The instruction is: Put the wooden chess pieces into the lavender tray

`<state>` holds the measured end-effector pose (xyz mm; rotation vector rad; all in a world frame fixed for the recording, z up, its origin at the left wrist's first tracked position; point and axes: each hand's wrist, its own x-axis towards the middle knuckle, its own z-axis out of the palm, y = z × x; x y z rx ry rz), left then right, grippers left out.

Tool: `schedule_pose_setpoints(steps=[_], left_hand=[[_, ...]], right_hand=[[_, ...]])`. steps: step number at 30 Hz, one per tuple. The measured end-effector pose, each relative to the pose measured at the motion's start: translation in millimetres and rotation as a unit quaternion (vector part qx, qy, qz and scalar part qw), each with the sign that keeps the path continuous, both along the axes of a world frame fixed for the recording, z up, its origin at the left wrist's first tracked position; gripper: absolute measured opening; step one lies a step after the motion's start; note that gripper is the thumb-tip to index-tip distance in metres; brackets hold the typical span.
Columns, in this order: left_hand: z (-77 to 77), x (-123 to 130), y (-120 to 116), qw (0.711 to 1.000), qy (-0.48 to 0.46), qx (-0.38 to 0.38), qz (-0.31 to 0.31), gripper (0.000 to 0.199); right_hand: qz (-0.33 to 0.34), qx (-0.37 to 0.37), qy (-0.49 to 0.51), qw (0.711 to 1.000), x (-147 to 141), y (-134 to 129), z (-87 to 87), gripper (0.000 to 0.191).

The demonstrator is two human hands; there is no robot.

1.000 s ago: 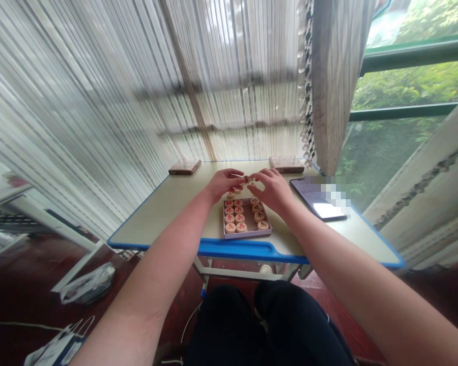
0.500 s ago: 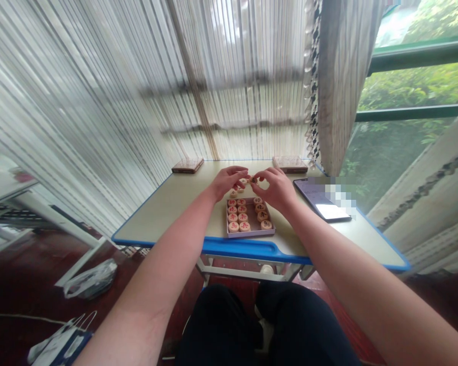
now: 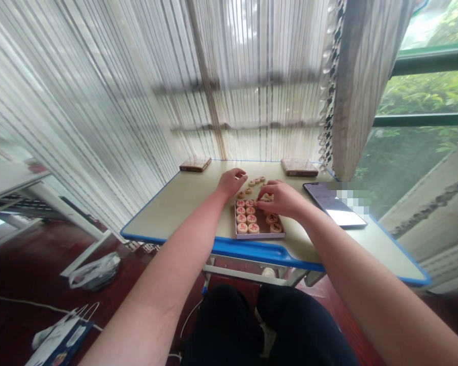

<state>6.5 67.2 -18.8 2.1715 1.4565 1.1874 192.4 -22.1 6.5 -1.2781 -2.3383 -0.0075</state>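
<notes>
A shallow xiangqi box stands near the front edge of the desk, with round wooden pieces marked in red down its left side and black-marked ones on its right. Over the box's back part, my right hand pinches a xiangqi piece between thumb and fingers, partly hiding the right column. My left hand hovers behind the box's left corner, holding nothing, fingers loosely bent and apart. Several loose xiangqi pieces lie on the desk behind the box, between the two hands.
The blue-edged desk also bears a flat brown box at the back left, another brown box at the back right, and a dark tablet-like device on the right. Striped curtains hang behind. Bags rest on the floor.
My hands have parted. The right one has come back toward me, carrying a piece from behind the box to above it. My left hand has let go, and the view has shifted slightly left.
</notes>
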Motion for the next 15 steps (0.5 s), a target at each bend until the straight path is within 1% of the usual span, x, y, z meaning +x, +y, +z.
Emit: schedule_pose_setpoints(steps=[3,6,15], left_hand=[[-0.3,0.3,1.0,1.0,0.003,0.001,-0.002,0.027],[-0.9,0.0,1.9,1.0,0.005,-0.007,0.001,0.027],[-1.2,-0.9,2.1,1.0,-0.005,-0.009,-0.008,0.026]], right_hand=[[0.0,-0.009,-0.007,1.0,1.3,-1.5,3.1,0.019],[0.014,-0.016,-0.027,0.999,0.9,-2.1,3.2,0.018],[0.012,0.009,-0.096,0.995,-4.7,-2.6,-1.7,0.015]])
